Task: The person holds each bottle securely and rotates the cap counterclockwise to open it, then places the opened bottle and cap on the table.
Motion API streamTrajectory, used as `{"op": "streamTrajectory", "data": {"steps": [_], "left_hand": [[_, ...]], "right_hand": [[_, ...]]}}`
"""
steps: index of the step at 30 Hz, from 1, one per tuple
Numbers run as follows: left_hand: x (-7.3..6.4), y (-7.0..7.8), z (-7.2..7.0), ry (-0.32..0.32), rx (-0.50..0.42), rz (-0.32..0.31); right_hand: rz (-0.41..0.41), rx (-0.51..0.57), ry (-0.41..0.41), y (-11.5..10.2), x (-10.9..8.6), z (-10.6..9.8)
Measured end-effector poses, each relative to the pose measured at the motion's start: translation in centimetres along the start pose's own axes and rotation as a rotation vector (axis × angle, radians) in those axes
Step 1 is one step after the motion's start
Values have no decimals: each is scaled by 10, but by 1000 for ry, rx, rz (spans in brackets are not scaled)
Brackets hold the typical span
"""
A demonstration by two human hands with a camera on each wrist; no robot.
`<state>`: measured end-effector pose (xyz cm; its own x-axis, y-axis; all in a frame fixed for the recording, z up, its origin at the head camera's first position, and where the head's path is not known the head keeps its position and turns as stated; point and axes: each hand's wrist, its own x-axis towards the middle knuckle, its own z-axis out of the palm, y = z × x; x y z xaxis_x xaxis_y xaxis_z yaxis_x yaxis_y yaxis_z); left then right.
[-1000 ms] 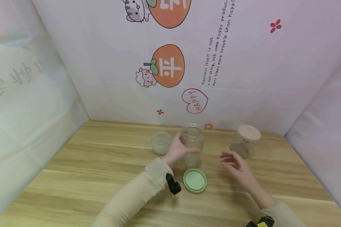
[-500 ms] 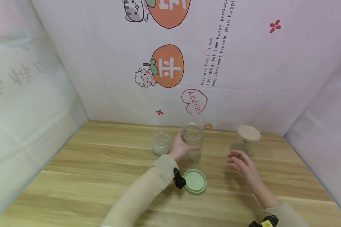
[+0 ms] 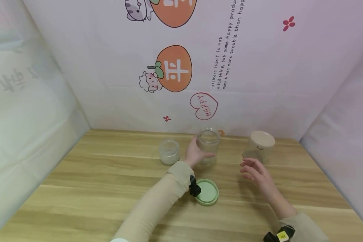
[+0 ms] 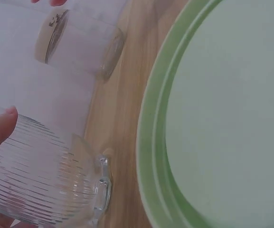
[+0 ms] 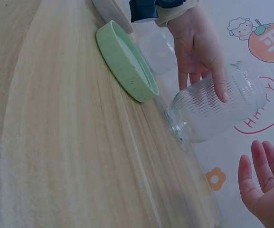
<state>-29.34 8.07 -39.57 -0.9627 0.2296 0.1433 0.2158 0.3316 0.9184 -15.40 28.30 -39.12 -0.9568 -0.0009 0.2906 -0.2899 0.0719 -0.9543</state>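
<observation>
My left hand point(image 3: 196, 153) grips the side of a tall, clear, ribbed glass jar point(image 3: 211, 144), thumb across its front. No lid covers the jar's mouth, and it stands upright near the back wall. Its base point(image 5: 175, 127) is close to the tabletop in the right wrist view; I cannot tell whether they touch. My right hand point(image 3: 258, 172) hovers to the right with loosely bent fingers and holds nothing. Just behind that hand is a clear jar with a beige lid point(image 3: 262, 138). A round green lid point(image 3: 207, 192) lies on the table below the left wrist.
A short clear jar point(image 3: 169, 153) stands left of the left hand. White printed sheets point(image 3: 245, 111) form walls at the back and sides. The wooden tabletop point(image 3: 93, 188) extends left and toward the front.
My left hand has shifted the ribbed jar back toward the wall, farther from the green lid. The right hand has moved slightly right. The head view has shifted a little.
</observation>
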Motion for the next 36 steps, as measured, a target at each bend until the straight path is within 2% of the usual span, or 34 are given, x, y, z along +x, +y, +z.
{"op": "streamTrajectory", "data": {"steps": [7, 17, 24, 28, 32, 36], "left_hand": [[1, 4, 4, -31, 31, 52], [-2, -5, 5, -68, 19, 123], [-6, -10, 4, -70, -35, 131], [-8, -8, -1, -91, -51, 127], [-10, 1, -8, -119, -60, 74], [-10, 11, -15, -110, -49, 35]], "right_hand": [[32, -50, 5, 1, 1, -2], [57, -77, -22, 2, -1, -3], [89, -71, 62, 3, 2, -7], [160, -55, 128, 4, 7, -13], [272, -15, 207, 11, 13, -28], [379, 0, 261, 13, 21, -45]]}}
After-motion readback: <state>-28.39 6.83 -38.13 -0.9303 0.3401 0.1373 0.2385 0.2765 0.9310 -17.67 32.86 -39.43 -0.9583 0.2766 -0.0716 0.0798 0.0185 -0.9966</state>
